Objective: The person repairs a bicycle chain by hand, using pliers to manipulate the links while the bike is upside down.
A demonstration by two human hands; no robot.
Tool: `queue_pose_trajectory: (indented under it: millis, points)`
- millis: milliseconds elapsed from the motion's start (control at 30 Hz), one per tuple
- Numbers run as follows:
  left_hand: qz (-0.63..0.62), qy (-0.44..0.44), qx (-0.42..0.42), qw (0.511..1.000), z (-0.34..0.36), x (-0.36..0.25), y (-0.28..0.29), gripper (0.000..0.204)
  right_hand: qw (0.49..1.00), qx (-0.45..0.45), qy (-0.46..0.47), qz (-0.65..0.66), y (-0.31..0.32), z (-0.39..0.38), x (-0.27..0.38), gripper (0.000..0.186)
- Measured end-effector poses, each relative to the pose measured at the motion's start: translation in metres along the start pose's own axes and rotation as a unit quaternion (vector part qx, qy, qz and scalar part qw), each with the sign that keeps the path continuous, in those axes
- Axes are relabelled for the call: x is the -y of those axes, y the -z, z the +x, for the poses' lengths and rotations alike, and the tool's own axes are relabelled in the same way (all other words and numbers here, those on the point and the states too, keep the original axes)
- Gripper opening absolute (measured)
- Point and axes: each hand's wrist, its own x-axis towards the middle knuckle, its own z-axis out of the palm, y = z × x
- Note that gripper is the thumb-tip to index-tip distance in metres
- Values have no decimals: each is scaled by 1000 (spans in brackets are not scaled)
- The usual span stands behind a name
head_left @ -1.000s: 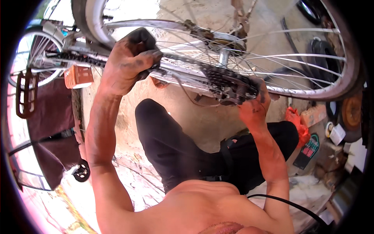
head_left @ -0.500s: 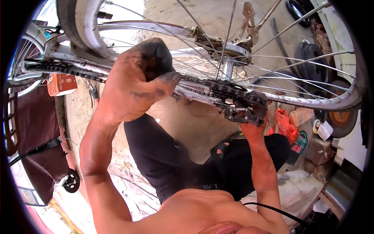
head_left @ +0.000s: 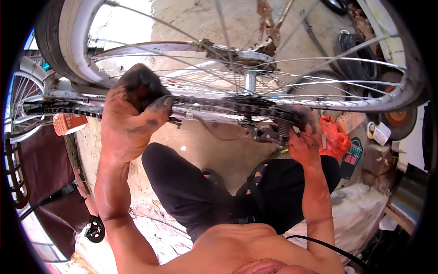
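Note:
A greasy black chain [head_left: 210, 104] runs across a bicycle, below the spoked wheel [head_left: 381, 104]. My left hand [head_left: 130, 121], its fingers blackened, is curled closed at the chain left of the sprockets [head_left: 258, 108]. Its thumb lies against the chain, and the palm side is partly hidden. At the right end of the chain my right hand [head_left: 305, 144] is bent round the rear derailleur [head_left: 270, 133]. The dark fingertips blend with the derailleur and the sprockets, so their exact hold is hard to see. The silver wheel hub [head_left: 250, 81] sits just above the sprockets.
Black tyres [head_left: 358, 57] lie on the concrete floor at the far right. A red plastic bag [head_left: 335, 139], a brick [head_left: 350, 122] and a dark green sandal-shaped piece [head_left: 352, 157] are beside my right arm. An orange box [head_left: 68, 123] and another bicycle's wheel [head_left: 28, 98] stand at left.
My left hand has moved left and a little nearer along the chain. My right hand has shifted slightly right and shows more of itself. The whole bicycle sits further left in the picture.

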Motion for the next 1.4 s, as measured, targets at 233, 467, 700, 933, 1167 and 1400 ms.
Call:
queue_pose_trajectory:
  millis: [233, 467, 700, 933, 1167, 1400]
  points:
    - [24, -8, -31, 999, -2, -1, 14, 12, 992, 43, 88, -83, 27, 9, 12, 34]
    - [-23, -3, -42, 999, -3, -2, 13, 10, 986, 94, 55, 123, 51, 25, 47, 40]
    - [-150, -117, -38, 981, -6, -24, 11, 13, 983, 142, 56, -101, 44, 47, 101, 36]
    - [-133, -170, 18, 976, -20, -49, 10, 17, 975, 135, 70, -161, 19, 54, 118, 21]
    - [-78, -272, 54, 958, -22, -62, -1, 24, 974, 153, 22, -165, -3, 68, 149, 25]
    - [-9, -315, 2, 949, -16, -74, -21, 25, 985, 132, 34, -108, -8, 64, 141, 23]
